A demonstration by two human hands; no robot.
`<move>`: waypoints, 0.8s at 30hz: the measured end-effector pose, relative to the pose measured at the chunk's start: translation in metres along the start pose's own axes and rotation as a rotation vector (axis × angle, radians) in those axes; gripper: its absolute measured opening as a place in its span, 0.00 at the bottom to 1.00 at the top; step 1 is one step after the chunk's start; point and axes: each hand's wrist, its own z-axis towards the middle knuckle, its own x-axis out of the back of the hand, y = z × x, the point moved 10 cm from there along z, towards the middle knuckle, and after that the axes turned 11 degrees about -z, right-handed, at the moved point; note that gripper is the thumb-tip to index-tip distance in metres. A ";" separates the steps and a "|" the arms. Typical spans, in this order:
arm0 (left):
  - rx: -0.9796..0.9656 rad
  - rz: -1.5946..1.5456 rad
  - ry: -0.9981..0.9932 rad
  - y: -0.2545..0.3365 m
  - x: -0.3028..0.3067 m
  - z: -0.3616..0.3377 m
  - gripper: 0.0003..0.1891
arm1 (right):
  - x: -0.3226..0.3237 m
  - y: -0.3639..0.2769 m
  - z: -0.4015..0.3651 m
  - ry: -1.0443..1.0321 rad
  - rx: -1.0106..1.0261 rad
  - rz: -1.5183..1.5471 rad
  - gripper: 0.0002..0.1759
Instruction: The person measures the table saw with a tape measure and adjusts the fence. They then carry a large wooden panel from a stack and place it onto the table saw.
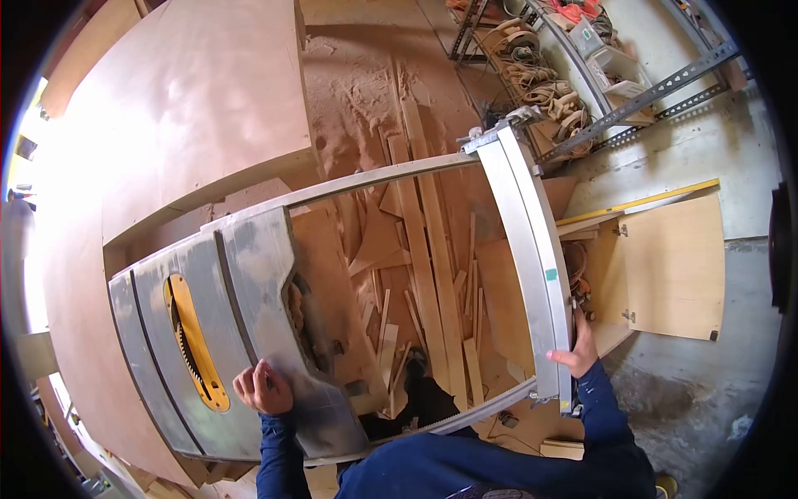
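A table saw with a grey metal top [253,274] lies before me, its toothed blade [187,353] standing in a yellow insert plate [208,378]. My left hand [264,389] is over the saw top, right of the insert, fingers curled in; I cannot make out whether anything is inside. My right hand [580,345] grips the outer side of the long silver rip fence [532,258], its thumb on the top edge. The fence spans the front rail [478,413] and rear rail [382,175], well right of the saw top.
Wood offcuts and long strips [420,249] lie on the dusty floor beneath the rails. A large wooden table [191,100] stands beyond the saw. Metal shelving [640,91] holds coiled cords and bins. A cabinet door [675,270] hangs open at the right.
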 end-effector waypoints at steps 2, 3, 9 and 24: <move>0.005 -0.001 -0.004 -0.001 -0.001 -0.001 0.04 | 0.004 -0.007 -0.003 0.079 0.066 -0.077 0.54; 0.007 0.001 -0.004 -0.001 -0.001 -0.001 0.05 | 0.003 -0.006 -0.004 0.076 0.061 -0.079 0.54; 0.020 -0.008 -0.016 -0.005 -0.005 -0.001 0.05 | -0.009 0.008 -0.003 -0.083 -0.284 0.159 0.56; -0.018 -0.017 -0.032 0.002 -0.003 0.001 0.05 | 0.018 0.024 -0.026 0.069 -0.029 0.136 0.57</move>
